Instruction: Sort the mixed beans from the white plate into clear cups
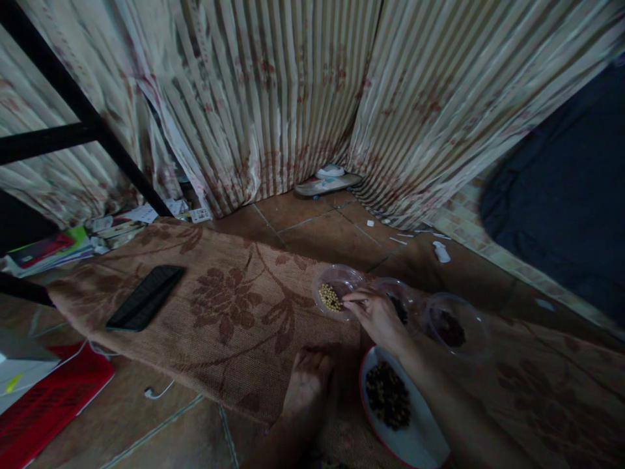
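Observation:
My right hand [375, 316] reaches into a clear plastic bowl [347, 272], its fingertips pinched together beside a small heap of yellow soybeans [331, 297]. Whether a bean is between the fingers is too small to tell. My left hand [308, 381] rests on the patterned cloth with its fingers curled in, and nothing shows in it. Under my right forearm stands a white dish with a red rim [415, 443], holding mixed dark and yellow beans [388, 395]. Two more clear bowls sit to the right, one with black beans [399, 309], the other with dark red beans [450, 329].
A brown flowered cloth [224, 293] covers the low table, with a black phone [145, 298] at left. Papers [141, 215] and a red basket [63, 384] are beyond its left side. A skateboard [328, 185] lies by the striped curtain [273, 98]; litter [441, 252] dots the tiled floor.

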A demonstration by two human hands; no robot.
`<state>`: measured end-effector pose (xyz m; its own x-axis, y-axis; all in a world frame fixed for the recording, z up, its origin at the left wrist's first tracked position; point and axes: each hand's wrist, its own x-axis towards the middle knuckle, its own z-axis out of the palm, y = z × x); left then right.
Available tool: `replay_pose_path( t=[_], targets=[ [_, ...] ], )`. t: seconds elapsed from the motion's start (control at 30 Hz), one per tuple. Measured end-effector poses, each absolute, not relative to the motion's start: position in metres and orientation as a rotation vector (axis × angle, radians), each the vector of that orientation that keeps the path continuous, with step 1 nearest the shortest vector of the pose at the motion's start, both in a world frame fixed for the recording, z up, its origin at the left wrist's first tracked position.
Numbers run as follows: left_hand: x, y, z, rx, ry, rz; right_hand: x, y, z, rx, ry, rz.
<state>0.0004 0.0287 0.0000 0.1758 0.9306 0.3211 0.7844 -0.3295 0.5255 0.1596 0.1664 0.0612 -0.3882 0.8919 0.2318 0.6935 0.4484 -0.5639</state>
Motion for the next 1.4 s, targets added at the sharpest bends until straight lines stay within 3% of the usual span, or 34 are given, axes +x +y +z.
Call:
replay_pose_path(
  t=[0.43,0.67,0.9,1.03,1.4],
  targets=[
    [-0.001,0.029,-0.001,2.195,1.627,0.832,0.156,0.164,0.067,-1.332,-2.138,0.532],
    [-0.001,0.029,0.001,2.19,1.647,0.834,0.17,0.131,0.104,-1.34,-1.946,0.553],
    [-0.004,0.033,-0.007,2.264,1.637,0.886,0.255,0.063,0.134,-1.475,-1.551,0.247],
    [-0.006,0.035,-0.003,2.297,1.64,0.841,0.316,0.053,0.125,-1.604,-1.385,0.076],
    [-0.008,0.035,-0.001,2.372,1.63,0.78,0.313,0.014,0.098,-1.598,-1.341,0.319]
  ],
)
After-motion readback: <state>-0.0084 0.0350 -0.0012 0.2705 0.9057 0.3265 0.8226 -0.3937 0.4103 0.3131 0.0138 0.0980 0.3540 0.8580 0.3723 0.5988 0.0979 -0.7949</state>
